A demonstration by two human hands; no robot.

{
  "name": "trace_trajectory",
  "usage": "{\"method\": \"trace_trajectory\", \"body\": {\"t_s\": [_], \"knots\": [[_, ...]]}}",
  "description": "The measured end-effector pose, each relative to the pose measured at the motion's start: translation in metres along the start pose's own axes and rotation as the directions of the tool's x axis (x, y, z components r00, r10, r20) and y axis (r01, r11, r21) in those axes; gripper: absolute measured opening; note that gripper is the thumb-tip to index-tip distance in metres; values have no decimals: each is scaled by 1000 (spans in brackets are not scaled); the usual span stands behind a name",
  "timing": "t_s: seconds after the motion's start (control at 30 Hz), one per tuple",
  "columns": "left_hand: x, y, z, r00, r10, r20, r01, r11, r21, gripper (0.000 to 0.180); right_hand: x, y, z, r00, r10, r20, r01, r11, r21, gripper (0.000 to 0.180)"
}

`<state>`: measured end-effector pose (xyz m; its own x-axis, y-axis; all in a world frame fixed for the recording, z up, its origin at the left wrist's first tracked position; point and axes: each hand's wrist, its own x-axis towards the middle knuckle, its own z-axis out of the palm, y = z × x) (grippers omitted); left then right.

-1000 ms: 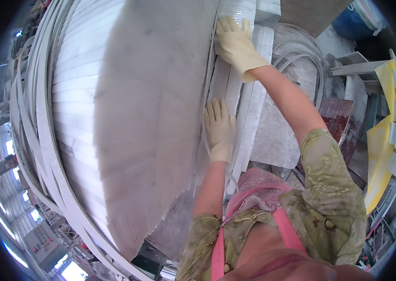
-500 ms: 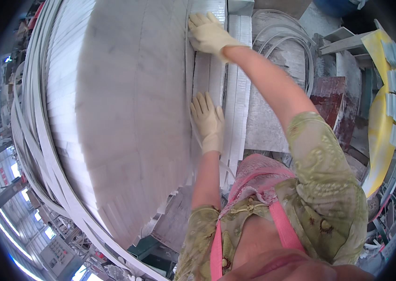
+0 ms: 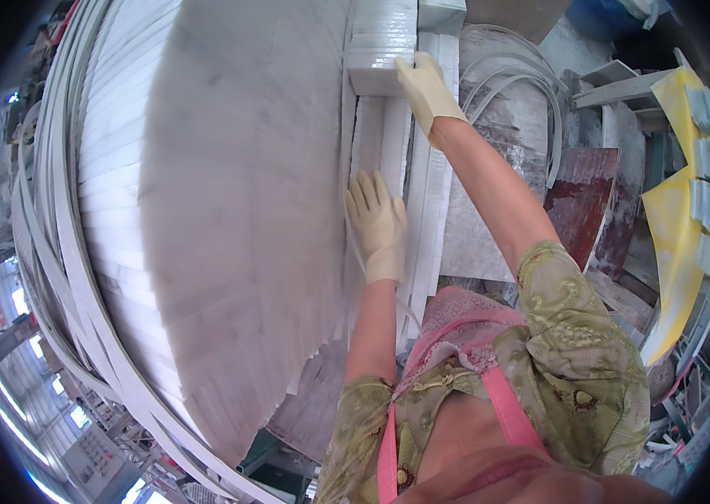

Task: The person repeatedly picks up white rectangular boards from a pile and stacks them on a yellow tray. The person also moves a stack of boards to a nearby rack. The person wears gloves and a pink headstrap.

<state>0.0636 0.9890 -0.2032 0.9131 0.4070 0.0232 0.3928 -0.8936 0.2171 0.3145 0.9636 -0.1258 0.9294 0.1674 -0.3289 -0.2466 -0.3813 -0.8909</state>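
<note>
A big stack of curved white marble slabs [image 3: 229, 193] fills the left and middle of the view. Long white marble strips [image 3: 422, 202] lie alongside its right edge. My left hand [image 3: 377, 223], in a cream glove, rests flat with fingers spread on those strips beside the stack's edge. My right hand [image 3: 427, 91], also gloved, reaches farther out and presses against the side of a white marble block [image 3: 382, 46] lying on top of the strips. Neither hand clearly grips anything.
Thin curved white marble arcs [image 3: 523, 101] lie on a grey slab to the right. A dark red stone slab [image 3: 580, 202] and yellow sheeting [image 3: 681, 244] with white pieces stand at the far right. More curved strips [image 3: 61, 277] ring the stack's left edge.
My right hand has shifted from the stack's top edge to the side of the white block. The left hand stays flat on the strips. The view has tilted slightly.
</note>
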Motion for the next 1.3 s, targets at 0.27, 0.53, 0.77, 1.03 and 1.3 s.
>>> {"method": "trace_trajectory", "body": {"t_s": [0.27, 0.53, 0.77, 1.03, 1.3], "knots": [[2, 2, -6, 1000, -5, -7, 5, 1000, -9, 64, -9, 5, -12, 975, -220, 19, 221, 969, -109, 56], [1, 4, -6, 1000, -14, -10, 14, 1000, 11, 65, 13, 19, -29, 833, -517, 198, 554, 765, -329, 72], [0, 5, -8, 999, -19, 46, 18, 999, 33, 64, 10, 9, -29, 920, -289, 265, 349, 912, -216, 71], [1, 3, -4, 1000, -15, -4, 15, 1000, -7, 64, 29, 55, -28, 798, -571, 191, 592, 803, -72, 71], [-2, 1, 0, 1000, -4, -20, 3, 1000, -23, 64, 33, 49, -9, 965, -213, 155, 257, 886, -386, 124]]}}
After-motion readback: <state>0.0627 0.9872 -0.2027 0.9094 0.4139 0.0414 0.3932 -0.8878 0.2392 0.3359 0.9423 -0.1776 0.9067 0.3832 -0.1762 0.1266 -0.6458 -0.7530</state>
